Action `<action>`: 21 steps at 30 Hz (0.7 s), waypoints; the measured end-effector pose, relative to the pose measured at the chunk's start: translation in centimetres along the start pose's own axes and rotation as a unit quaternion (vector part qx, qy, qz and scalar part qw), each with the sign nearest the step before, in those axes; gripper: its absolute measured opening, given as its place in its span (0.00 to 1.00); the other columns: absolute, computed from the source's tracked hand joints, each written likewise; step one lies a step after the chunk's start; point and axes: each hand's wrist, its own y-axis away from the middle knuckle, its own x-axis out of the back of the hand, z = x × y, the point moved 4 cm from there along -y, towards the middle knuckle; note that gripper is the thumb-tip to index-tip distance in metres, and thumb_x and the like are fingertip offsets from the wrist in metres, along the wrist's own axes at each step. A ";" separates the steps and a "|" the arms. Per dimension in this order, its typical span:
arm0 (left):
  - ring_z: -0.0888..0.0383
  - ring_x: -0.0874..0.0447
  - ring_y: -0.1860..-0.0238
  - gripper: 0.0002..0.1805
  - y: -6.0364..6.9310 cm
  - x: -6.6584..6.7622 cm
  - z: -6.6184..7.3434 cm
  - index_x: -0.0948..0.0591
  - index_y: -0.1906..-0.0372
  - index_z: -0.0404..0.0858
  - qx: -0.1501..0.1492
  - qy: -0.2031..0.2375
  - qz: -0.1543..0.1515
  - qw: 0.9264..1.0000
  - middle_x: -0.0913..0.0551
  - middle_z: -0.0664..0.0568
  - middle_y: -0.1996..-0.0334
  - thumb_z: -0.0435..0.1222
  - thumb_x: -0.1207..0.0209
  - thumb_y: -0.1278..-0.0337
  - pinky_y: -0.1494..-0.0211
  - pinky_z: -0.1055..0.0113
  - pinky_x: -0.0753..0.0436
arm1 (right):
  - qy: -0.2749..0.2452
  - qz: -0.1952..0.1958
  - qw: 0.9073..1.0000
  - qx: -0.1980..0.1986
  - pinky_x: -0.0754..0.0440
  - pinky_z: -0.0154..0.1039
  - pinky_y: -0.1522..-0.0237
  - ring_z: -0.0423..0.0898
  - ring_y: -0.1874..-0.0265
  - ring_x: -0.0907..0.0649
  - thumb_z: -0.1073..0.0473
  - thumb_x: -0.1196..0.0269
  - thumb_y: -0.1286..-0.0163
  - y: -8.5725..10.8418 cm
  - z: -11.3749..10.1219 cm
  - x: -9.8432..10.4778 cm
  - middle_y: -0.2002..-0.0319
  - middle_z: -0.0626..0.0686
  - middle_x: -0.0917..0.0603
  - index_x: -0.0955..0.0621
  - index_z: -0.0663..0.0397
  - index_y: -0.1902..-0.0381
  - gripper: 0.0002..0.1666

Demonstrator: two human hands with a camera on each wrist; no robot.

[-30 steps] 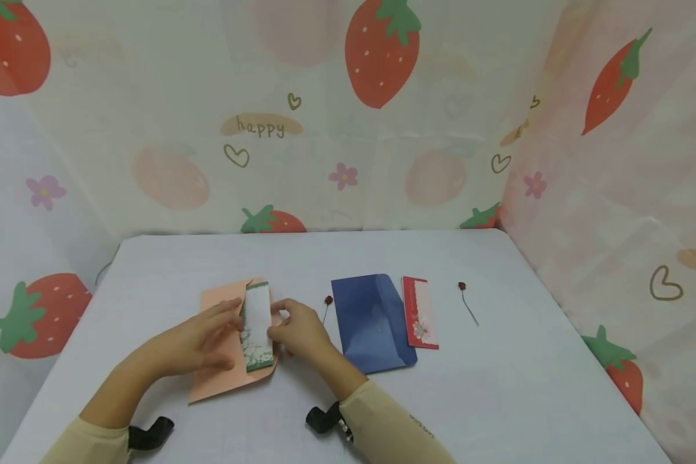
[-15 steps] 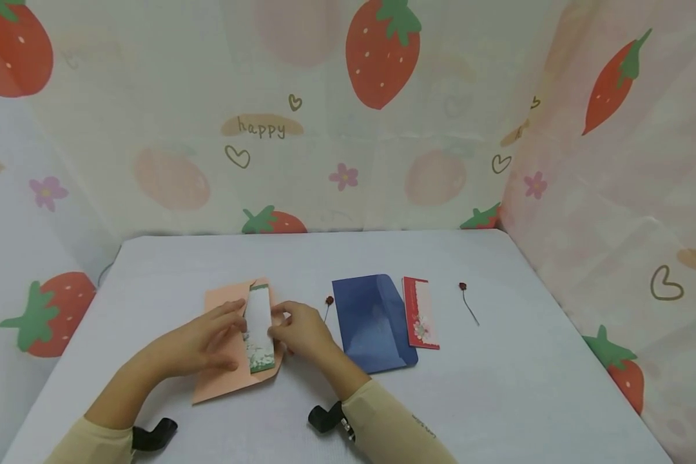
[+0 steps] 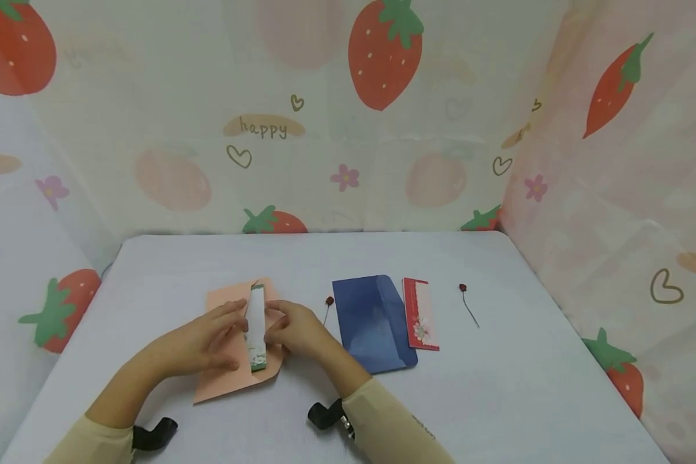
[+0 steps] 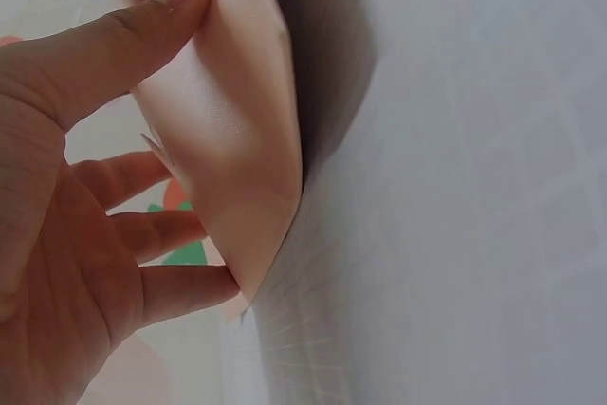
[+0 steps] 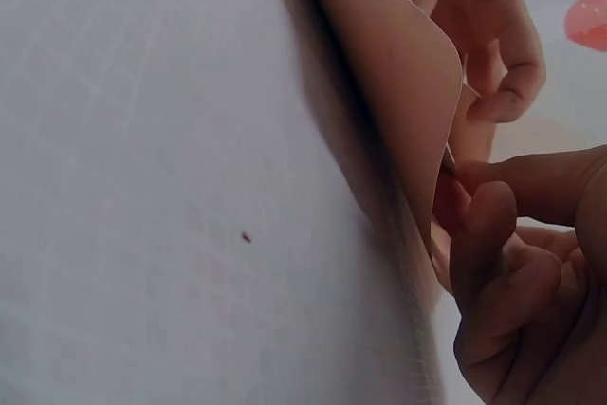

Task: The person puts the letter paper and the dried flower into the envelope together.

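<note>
Green-edged card, partway inside peach envelope on bench. Left hand: fingers and thumb apart, touching peach envelope. Right hand: fingers curled, pinching card's outer edge. Blue envelope nearby, flat.

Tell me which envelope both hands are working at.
The peach envelope, with a green-and-white card at its opening. The left hand and right hand are both there; neither touches the blue envelope.

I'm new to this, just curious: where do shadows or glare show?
Head view: a pale sheen on the blue envelope; left wrist view: a soft grey shadow beside the peach envelope; right wrist view: a darker shadow along that envelope's edge.
</note>
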 end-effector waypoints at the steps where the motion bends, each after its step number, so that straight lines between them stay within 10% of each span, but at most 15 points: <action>1: 0.36 0.43 0.22 0.25 0.0 0.0 0.0 0.24 0.48 0.53 0.001 0.003 -0.001 1.000 0.40 0.37 0.21 0.56 0.28 0.46 0.28 0.38 0.33 | 0.002 -0.006 1.000 0.001 0.25 0.33 0.78 0.41 0.80 0.21 0.65 0.29 0.36 -0.1 0.0 0.0 0.72 0.45 0.13 0.26 0.47 0.28 0.39; 21: 0.37 0.37 0.24 0.28 -0.1 -0.2 -0.5 0.25 0.47 0.53 -0.010 -0.003 0.000 1.000 0.39 0.39 0.22 0.56 0.27 0.48 0.31 0.40 0.27 | 0.015 -0.030 0.999 -0.026 0.31 0.35 0.87 0.43 0.88 0.22 0.62 0.26 0.37 -0.7 -0.4 -0.6 0.73 0.44 0.13 0.30 0.44 0.25 0.44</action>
